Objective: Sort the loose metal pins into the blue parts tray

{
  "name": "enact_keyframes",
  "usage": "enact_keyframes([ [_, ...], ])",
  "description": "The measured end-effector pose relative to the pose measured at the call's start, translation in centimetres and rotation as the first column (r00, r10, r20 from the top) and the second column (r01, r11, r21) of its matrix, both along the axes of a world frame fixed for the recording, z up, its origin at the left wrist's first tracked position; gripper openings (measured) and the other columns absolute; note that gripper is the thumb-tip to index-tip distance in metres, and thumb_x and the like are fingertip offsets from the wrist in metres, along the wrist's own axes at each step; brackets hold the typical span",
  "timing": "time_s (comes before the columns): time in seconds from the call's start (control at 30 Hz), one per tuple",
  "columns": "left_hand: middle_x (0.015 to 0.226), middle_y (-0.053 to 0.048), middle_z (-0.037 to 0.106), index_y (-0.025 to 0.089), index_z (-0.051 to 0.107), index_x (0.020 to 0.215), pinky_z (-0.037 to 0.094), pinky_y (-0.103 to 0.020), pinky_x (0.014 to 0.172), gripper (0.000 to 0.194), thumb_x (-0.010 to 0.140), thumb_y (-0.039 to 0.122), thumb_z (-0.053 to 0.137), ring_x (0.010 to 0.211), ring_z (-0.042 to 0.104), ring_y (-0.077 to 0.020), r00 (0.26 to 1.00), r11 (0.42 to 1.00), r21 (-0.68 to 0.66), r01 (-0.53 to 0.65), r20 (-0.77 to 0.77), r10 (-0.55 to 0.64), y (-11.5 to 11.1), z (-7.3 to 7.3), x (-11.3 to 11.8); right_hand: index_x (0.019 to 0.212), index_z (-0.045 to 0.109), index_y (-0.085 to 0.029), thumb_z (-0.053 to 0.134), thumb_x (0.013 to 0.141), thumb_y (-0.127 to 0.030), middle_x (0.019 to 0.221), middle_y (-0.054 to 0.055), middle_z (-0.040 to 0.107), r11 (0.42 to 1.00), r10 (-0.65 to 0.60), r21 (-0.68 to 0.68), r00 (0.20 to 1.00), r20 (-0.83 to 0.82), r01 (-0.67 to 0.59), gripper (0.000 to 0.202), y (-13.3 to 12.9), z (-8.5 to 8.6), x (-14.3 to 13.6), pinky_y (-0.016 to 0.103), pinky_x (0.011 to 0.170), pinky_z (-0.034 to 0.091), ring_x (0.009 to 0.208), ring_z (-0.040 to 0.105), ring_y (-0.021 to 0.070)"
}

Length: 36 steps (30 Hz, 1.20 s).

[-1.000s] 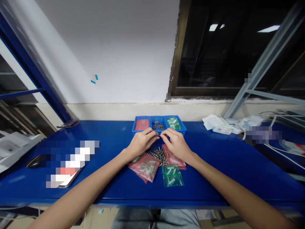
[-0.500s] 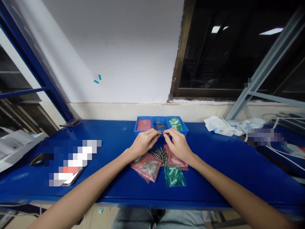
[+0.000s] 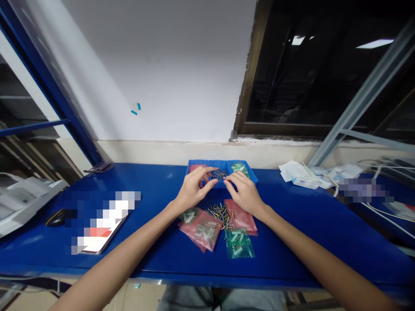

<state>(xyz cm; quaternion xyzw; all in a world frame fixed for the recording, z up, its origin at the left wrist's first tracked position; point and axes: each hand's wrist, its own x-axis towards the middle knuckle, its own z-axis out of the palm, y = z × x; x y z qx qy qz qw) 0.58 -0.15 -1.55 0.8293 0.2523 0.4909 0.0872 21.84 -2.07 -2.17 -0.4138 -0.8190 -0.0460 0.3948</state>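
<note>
My left hand is held over the front of the blue bins, thumb and fingers spread apart with nothing visible between them. Facing it, my right hand has its thumb and fingertips close together in a pinch; whatever they hold is too small to make out. Just behind the fingertips, the middle blue bin holds thin metal screws. Below my hands lies a loose pile of silver and brass-coloured screws, between a red plastic bag and another red bag with pale parts.
Left and right bins hold red bags and green bags. A green bag of white plugs lies nearer the blue table's edge. At left are a phone-like device and a black mouse; at right, white packets and cables.
My hands have parted: the left hand's fingers, pinched near the right fingertips before, have spread and drawn left. The right hand stays pinched. The view has shifted slightly.
</note>
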Motion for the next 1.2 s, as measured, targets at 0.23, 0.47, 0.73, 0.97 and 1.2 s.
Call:
enact_keyframes([
  [0.23, 0.102, -0.007, 0.061, 0.019, 0.062, 0.117, 0.054, -0.030, 0.077, 0.024, 0.101, 0.022, 0.045, 0.084, 0.061, -0.0147, 0.968, 0.987, 0.055, -0.153, -0.195, 0.161, 1.0, 0.8, -1.7, 0.092, 0.064, -0.016, 0.050, 0.098, -0.030, 0.096, 0.012, 0.061, 0.972, -0.230, 0.020, 0.921, 0.313, 0.236, 0.021, 4.2, 1.2, -0.1, 0.039, 0.083, 0.048, 0.097, 0.056, 0.0267],
  [0.47, 0.102, -0.006, 0.060, 0.024, 0.061, 0.128, 0.054, -0.028, 0.068, 0.032, 0.101, 0.020, 0.044, 0.082, 0.063, -0.0169, 0.866, 0.984, 0.067, -0.167, -0.468, 0.178, 0.9, -0.7, -1.3, 0.097, 0.063, -0.020, 0.053, 0.098, -0.028, 0.092, 0.005, 0.061, 0.961, 0.060, -0.277, 0.971, 0.231, 0.006, 0.012, -2.2, 0.3, -0.1, 0.033, 0.080, 0.047, 0.091, 0.059, 0.0201],
  [0.73, 0.107, -0.007, 0.062, 0.022, 0.062, 0.127, 0.054, -0.028, 0.066, 0.031, 0.100, 0.021, 0.046, 0.082, 0.064, -0.0172, 0.850, 0.968, 0.076, -0.238, -0.466, 0.245, 0.4, 0.3, 0.3, 0.101, 0.065, -0.020, 0.050, 0.098, -0.028, 0.096, 0.007, 0.063, 0.958, -0.008, -0.275, 0.970, 0.243, 0.076, 0.017, -3.7, -1.4, -1.0, 0.033, 0.075, 0.046, 0.097, 0.057, 0.0227],
  [0.97, 0.102, -0.008, 0.062, 0.021, 0.066, 0.119, 0.055, -0.034, 0.079, 0.028, 0.098, 0.019, 0.048, 0.094, 0.062, -0.0213, 0.855, 0.981, 0.053, -0.189, -0.482, 0.190, 0.2, -0.4, 1.0, 0.095, 0.067, -0.020, 0.056, 0.095, -0.023, 0.091, 0.005, 0.062, 0.939, 0.058, -0.341, 0.964, 0.258, 0.035, 0.012, -3.8, -1.7, -0.2, 0.039, 0.085, 0.045, 0.091, 0.055, 0.0231],
  [1.2, 0.106, -0.008, 0.063, 0.024, 0.059, 0.131, 0.056, -0.034, 0.079, 0.035, 0.099, 0.018, 0.047, 0.095, 0.062, -0.0206, 0.880, 0.986, 0.012, -0.166, -0.450, 0.154, -0.1, -0.9, 1.0, 0.086, 0.065, -0.019, 0.059, 0.093, -0.020, 0.086, 0.004, 0.061, 0.940, 0.052, -0.341, 0.984, 0.169, 0.009, 0.009, -3.2, -2.6, -0.6, 0.037, 0.085, 0.044, 0.087, 0.056, 0.0214],
])
